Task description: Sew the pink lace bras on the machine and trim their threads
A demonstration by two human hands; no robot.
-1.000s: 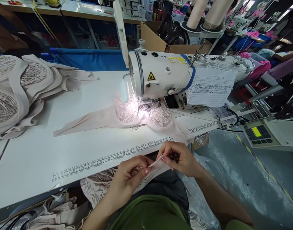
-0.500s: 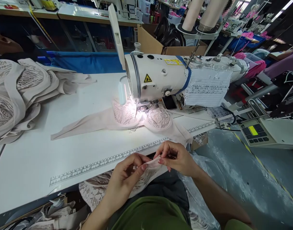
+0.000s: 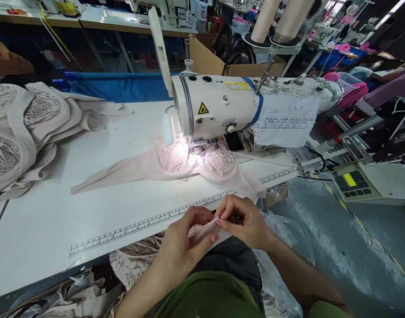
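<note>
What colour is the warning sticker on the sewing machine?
Yellow with a black symbol, on the sewing machine; head view.

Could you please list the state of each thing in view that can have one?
Left hand: pinching the lace piece.
Right hand: pinching the same piece.
Lace piece: held above the lap.
Sewing machine: lamp on.
Bra: flat under the machine's head.
Control panel: screen lit.
Bra pile: heaped on the table.

Pale lace piece (image 3: pixel 202 232), pinched taut between both hands, hanging over the lap below the table edge
</note>
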